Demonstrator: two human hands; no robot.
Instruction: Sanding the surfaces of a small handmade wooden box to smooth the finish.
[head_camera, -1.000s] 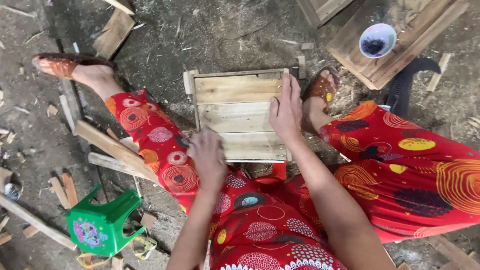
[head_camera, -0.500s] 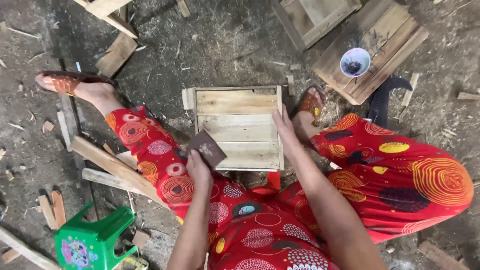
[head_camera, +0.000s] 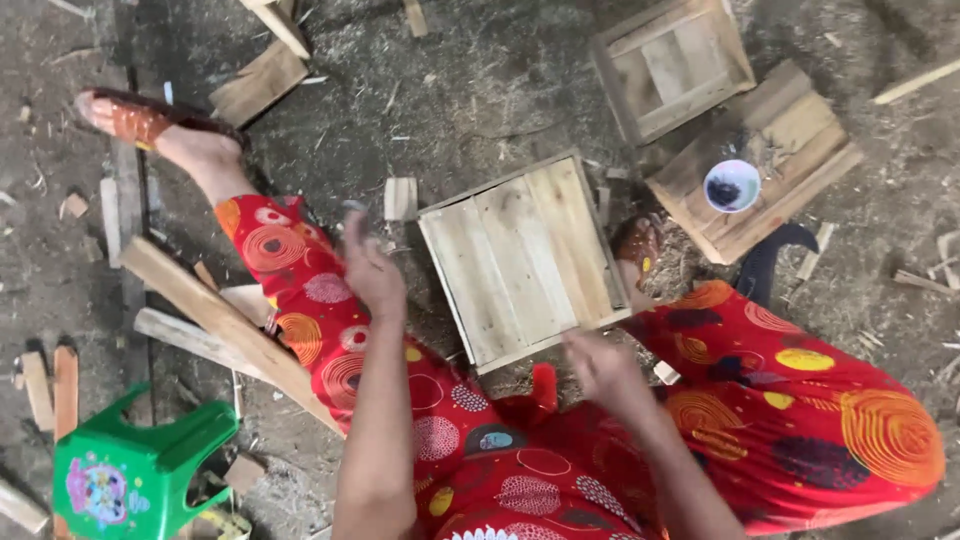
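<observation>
A square crate of pale wooden slats (head_camera: 520, 260) lies tilted on the dirt floor between my legs, which are in red patterned cloth. My left hand (head_camera: 372, 272) hovers over my left knee, just left of the crate and apart from it. Its fingers are curled, and a small grey shape shows at the fingertips, too blurred to identify. My right hand (head_camera: 605, 370) is motion-blurred at the crate's near right corner, fingers spread, just off the edge and holding nothing.
A white bowl with dark contents (head_camera: 732, 185) sits on a stack of crates (head_camera: 800, 150), with another crate (head_camera: 670, 65) behind. A dark curved blade (head_camera: 775, 255) lies by my right foot (head_camera: 637, 245). Loose planks (head_camera: 220, 320) and a green plastic stool (head_camera: 130, 470) are at left.
The crate has been turned and now lies at an angle. My right hand came off its top to the near corner. My left hand lifted toward my left knee.
</observation>
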